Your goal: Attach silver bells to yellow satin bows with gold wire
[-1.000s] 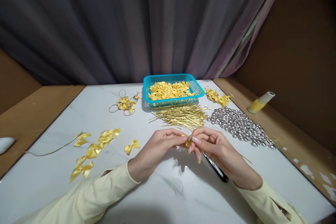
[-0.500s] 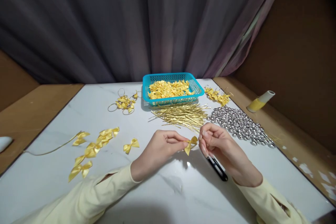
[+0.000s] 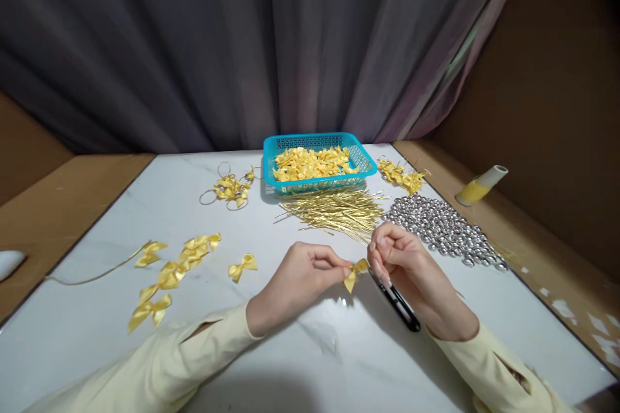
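My left hand [image 3: 300,277] pinches a small yellow ribbon bow [image 3: 355,273] just above the white table [image 3: 310,361]. My right hand [image 3: 407,271] is closed beside the bow, its fingertips curled together a little to the right; a thin wire may be in them, but I cannot make it out. A black tool [image 3: 397,303] lies on the table under my right hand. Behind the hands lie a heap of gold wire ties [image 3: 334,211] and a pile of silver beads [image 3: 440,229].
A turquoise basket [image 3: 317,145] of yellow bows stands at the back. Several loose bows [image 3: 179,268] and a gold ribbon strip lie at left. Bows with wire loops [image 3: 231,190] and more bows [image 3: 402,177] flank the basket. A yellow-white spool [image 3: 479,187] lies on the right ledge.
My hands have drawn apart: the right let go of the bow and lifted slightly, while the left kept the bow and lowered it.
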